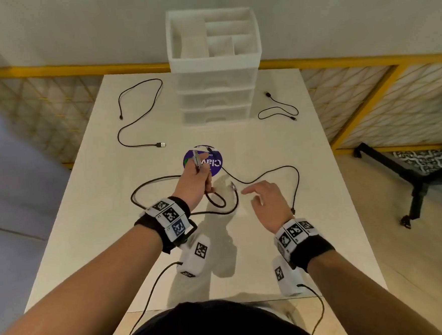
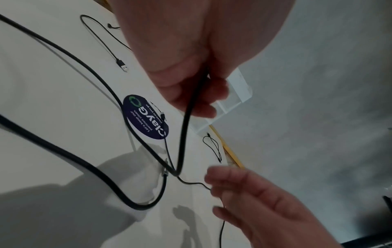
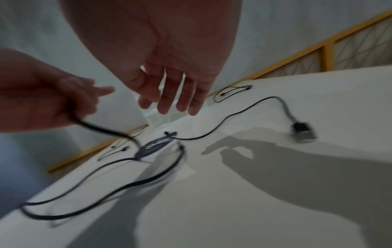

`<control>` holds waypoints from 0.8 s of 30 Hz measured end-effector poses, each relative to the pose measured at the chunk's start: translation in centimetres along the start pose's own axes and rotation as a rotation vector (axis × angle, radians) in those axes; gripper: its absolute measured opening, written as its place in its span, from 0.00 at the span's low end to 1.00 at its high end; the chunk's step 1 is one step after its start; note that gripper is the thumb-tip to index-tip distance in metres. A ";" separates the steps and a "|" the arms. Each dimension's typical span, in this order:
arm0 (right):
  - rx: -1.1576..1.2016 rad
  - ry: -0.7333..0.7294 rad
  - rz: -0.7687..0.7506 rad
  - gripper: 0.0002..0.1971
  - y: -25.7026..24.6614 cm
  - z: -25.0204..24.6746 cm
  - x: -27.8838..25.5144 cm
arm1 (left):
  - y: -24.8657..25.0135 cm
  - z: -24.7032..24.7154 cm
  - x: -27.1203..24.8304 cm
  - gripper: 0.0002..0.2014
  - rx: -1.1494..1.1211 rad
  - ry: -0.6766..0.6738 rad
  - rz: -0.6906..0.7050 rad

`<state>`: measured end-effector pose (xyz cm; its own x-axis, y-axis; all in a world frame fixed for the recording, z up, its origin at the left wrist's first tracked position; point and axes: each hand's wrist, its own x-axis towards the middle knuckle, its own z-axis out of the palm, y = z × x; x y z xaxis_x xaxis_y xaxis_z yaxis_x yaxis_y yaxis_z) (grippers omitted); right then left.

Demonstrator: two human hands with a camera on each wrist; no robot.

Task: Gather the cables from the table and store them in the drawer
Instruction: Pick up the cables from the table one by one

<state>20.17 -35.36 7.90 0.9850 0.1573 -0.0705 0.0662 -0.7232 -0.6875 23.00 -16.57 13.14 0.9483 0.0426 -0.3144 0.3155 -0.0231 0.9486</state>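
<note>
Currently the task stands at an early stage, judged from the layout: all three drawers of the translucent white plastic drawer unit at the far edge of the white tabletop appear closed, and no cable is seen stored. The left hand is raised above the tabletop with its fingers curled round the thick black cable, one connector end projecting above the fist; the remainder of that cable trails down in loops lying on the tabletop below and to the left of the hand. The right hand hovers with fingers spread and relaxed, holding nothing, just beside the second connector of the same cable and near the thinner black cable with a grey USB plug, which curves across the round dark blue sticker. Two further cables remain untouched: a long thin black cable left of the drawer unit and a short black cable to its right.
</note>
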 end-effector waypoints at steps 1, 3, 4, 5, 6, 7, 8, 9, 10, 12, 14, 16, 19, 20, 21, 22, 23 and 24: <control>-0.088 0.008 0.020 0.19 1.4 -0.8 -0.1 | -0.1 0.2 0.1 0.09 -0.007 0.003 -0.004; -0.244 -0.013 0.123 0.21 4.3 -2.1 -0.4 | -0.2 0.5 0.1 0.08 -0.003 -0.005 -0.025; -0.308 -0.058 0.205 0.23 5.5 -2.8 -0.7 | -0.2 0.6 0.1 0.11 0.013 -0.003 -0.036; -0.357 -0.118 0.283 0.26 6.5 -3.1 -1.2 | -0.3 0.7 0.1 0.14 0.027 0.004 -0.040; -0.382 -0.168 0.340 0.29 7.3 -3.3 -1.6 | -0.4 0.7 0.0 0.15 0.036 0.011 -0.033; -0.384 -0.203 0.371 0.32 7.8 -3.3 -2.1 | -0.5 0.8 -0.1 0.16 0.044 0.010 -0.024; -0.373 -0.213 0.372 0.34 8.0 -3.2 -2.5 | -0.6 0.9 -0.2 0.16 0.055 0.006 -0.019; -0.359 -0.199 0.352 0.34 8.2 -2.9 -2.8 | -0.7 1.0 -0.3 0.15 0.061 0.001 -0.018; -0.344 -0.177 0.321 0.34 8.3 -2.6 -2.9 | -0.8 1.1 -0.4 0.13 0.064 -0.003 -0.025; -0.324 -0.149 0.272 0.29 8.2 -1.7 -2.8 | -1.2 1.0 -0.6 0.11 0.074 -0.018 -0.052; -0.297 -0.147 0.256 0.23 7.8 -0.8 -2.4 | -1.7 0.9 -0.8 0.11 0.117 -0.052 -0.068; -0.269 -0.166 0.237 0.17 7.1 0.3 -2.2 | -2.3 0.6 -1.2 0.12 0.180 -0.074 -0.079; -0.217 -0.213 0.215 0.09 5.3 1.5 -1.5 | -3.0 0.4 -1.6 0.16 0.208 -0.090 -0.108; -0.175 -0.206 0.205 0.08 4.6 1.7 -1.1 | -3.0 0.4 -1.6 0.17 0.205 -0.093 -0.117; -0.117 -0.176 0.197 0.06 3.5 1.6 -0.7 | -2.9 0.4 -1.8 0.17 0.193 -0.094 -0.125; -0.052 -0.124 0.181 0.05 2.3 1.3 -0.1 | -2.7 0.4 -1.8 0.17 0.172 -0.095 -0.128; 0.021 -0.070 0.169 0.05 0.9 0.9 0.5 | -2.4 0.5 -1.8 0.18 0.146 -0.098 -0.125; 0.104 -0.015 0.150 0.04 -0.6 0.4 1.2 | -2.0 0.5 -1.7 0.18 0.126 -0.105 -0.114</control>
<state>21.25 -34.47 7.96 0.9801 0.0636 -0.1880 -0.0985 -0.6663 -0.7391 20.76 -17.12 11.71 0.9023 -0.0519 -0.4279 0.4167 -0.1491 0.8967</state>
